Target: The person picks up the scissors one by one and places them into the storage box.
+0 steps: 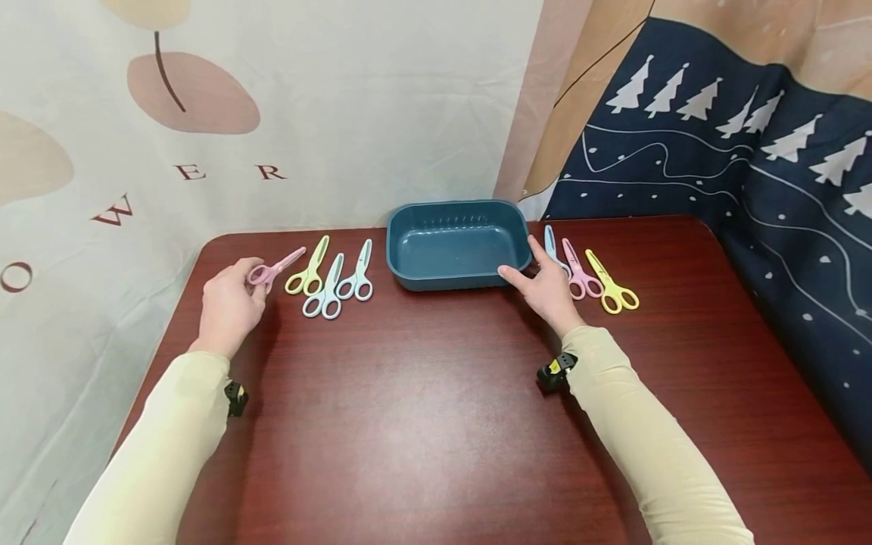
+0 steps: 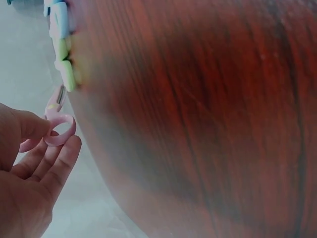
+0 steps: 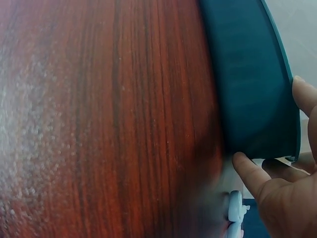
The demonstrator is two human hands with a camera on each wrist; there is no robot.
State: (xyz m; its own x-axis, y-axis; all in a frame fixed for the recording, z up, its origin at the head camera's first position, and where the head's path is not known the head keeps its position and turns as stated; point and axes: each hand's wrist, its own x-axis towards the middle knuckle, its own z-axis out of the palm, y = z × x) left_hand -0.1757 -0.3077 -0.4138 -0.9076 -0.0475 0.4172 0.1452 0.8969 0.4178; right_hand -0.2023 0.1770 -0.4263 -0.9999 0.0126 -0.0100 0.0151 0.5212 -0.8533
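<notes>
Sleeves (image 1: pixel 654 431) cross the desk (image 1: pixel 415 386). Near its back-left corner, left hand (image 1: pixel 232 301) pinches pink scissors (image 1: pixel 282 266); right hand (image 1: pixel 546 292), spread wide, touches tub (image 1: pixel 436 283). Slack pinch could drop scissors.

The right hand (image 1: pixel 545 295) hides part of 1 blue scissors (image 1: pixel 555 251) — tub (image 3: pixel 252 74) cut by right wrist view's top, 2 sleeves (image 1: pixel 157 439) by head view's bottom.

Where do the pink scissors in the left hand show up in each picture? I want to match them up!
Head: left of the middle, the pink scissors are in the left hand.
Left wrist: near the left edge, about halfway down, the pink scissors are pinched.
Right wrist: not in it.
Shared landmark: the red-brown table, in all three views.
</notes>
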